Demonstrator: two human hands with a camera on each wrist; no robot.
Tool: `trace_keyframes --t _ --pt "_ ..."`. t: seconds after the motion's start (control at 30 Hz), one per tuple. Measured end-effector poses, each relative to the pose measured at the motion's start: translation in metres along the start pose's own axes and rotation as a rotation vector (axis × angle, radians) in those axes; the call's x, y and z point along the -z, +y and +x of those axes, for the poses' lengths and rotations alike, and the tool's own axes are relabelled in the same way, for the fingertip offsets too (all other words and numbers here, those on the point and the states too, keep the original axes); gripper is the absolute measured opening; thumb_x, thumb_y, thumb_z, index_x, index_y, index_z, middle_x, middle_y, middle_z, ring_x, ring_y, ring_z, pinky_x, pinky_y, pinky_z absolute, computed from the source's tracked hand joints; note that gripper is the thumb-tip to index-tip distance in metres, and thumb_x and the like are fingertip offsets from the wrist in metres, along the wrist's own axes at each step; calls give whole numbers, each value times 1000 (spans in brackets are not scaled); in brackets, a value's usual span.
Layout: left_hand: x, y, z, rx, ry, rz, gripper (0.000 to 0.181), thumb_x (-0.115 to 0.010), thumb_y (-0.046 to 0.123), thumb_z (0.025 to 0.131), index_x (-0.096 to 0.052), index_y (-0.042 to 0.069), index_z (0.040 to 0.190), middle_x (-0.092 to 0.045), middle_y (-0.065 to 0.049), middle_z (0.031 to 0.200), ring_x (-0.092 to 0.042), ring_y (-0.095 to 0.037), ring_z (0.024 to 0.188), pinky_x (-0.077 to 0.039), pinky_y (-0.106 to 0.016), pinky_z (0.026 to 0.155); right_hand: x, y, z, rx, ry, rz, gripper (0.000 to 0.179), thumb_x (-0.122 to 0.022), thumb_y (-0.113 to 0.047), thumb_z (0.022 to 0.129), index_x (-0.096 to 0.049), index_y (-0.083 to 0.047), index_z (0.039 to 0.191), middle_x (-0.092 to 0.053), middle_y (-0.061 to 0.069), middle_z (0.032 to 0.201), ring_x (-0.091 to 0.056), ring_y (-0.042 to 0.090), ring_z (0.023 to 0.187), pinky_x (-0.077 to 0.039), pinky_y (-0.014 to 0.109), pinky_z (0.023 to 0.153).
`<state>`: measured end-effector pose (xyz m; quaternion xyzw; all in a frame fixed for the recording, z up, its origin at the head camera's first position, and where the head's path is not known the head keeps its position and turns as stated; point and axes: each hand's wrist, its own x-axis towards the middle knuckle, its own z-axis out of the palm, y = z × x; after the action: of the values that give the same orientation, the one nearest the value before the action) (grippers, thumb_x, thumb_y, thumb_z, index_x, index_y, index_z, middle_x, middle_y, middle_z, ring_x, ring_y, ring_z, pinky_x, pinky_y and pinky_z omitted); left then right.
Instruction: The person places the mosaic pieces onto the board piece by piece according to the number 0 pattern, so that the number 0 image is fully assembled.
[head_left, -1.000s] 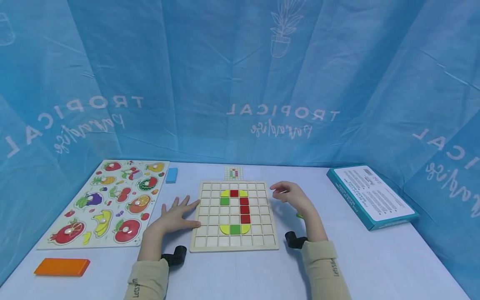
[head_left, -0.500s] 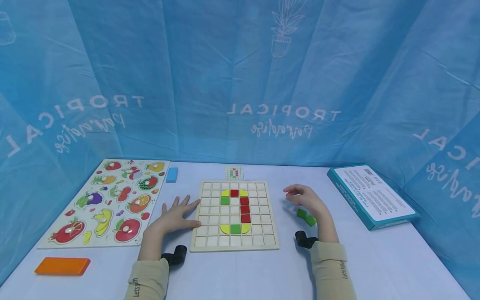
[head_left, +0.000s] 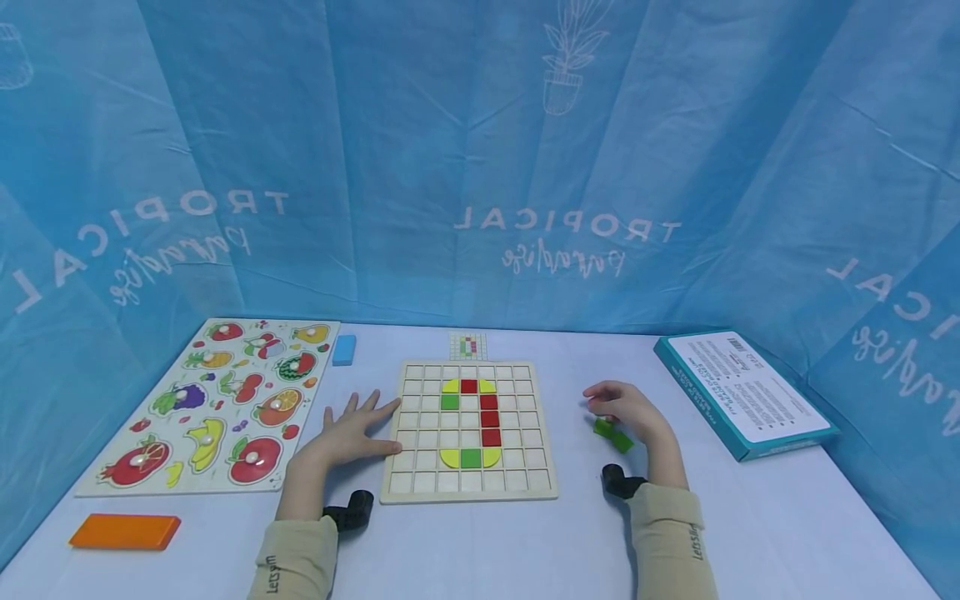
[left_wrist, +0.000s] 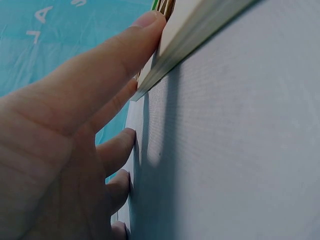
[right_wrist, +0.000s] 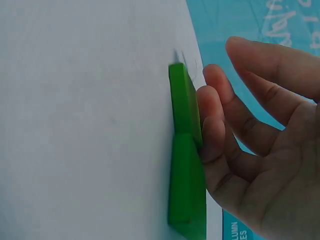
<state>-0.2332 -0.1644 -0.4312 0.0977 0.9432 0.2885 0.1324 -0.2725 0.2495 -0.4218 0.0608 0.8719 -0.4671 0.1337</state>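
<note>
A wooden grid board [head_left: 517, 482] lies mid-table, with red squares [head_left: 490, 419], green squares [head_left: 470, 458] and yellow rounded-corner pieces [head_left: 450, 459] set in its cells. Spread fingers of my left hand [head_left: 343, 439] rest at the board's left side; in the left wrist view the thumb [left_wrist: 115, 60] presses on its edge. To the right of the board, my right hand [head_left: 633, 410] is over two green blocks [head_left: 621, 440], fingers loosely bent. In the right wrist view the lower fingers are at the green blocks [right_wrist: 185, 107], seemingly touching; thumb and index stay apart.
Behind the board lies a small pattern card [head_left: 468, 346]. A fruit puzzle board [head_left: 180, 433], a blue block [head_left: 343, 350] and an orange block [head_left: 125, 532] are on the left. At right lies a teal box [head_left: 750, 392]. A blue curtain [head_left: 405, 167] hangs behind.
My right hand has moved right and down from the board's right edge to the green blocks, which were mostly hidden before. My left hand has stayed at the board.
</note>
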Motion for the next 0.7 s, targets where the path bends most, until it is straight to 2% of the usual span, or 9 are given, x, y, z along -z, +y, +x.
trace_keyframes --t 0.2,0.5,0.63,0.7 --pt "0 0 0 -2 -3 4 84 -69 47 75 -35 10 143 -16 -26 149 3 -51 135 10 -70 100 7 7 -2 9 -13 -29 30 -62 -12 85 -59 -2 112 -60 11 101 -50 22 86 -43 30 73" --pt "0 0 0 -4 -7 6 84 -69 47 75 -34 11 143 -15 -26 150 4 -51 135 10 -70 100 13 15 -3 96 -118 -62 36 -70 0 72 -58 1 106 -57 9 94 -49 21 86 -43 29 75" --pt "0 0 1 -1 -8 9 84 -68 47 76 -34 11 143 -15 -25 150 4 -50 135 10 -69 100 12 14 -4 97 -117 -92 36 -70 3 71 -58 1 105 -55 10 94 -48 22 86 -44 29 75" --pt "0 0 2 0 -8 10 84 -68 47 76 -34 11 143 -15 -26 150 4 -50 135 10 -69 100 11 14 -3 78 -87 -114 34 -71 1 72 -59 -1 104 -56 9 94 -48 22 87 -43 30 75"
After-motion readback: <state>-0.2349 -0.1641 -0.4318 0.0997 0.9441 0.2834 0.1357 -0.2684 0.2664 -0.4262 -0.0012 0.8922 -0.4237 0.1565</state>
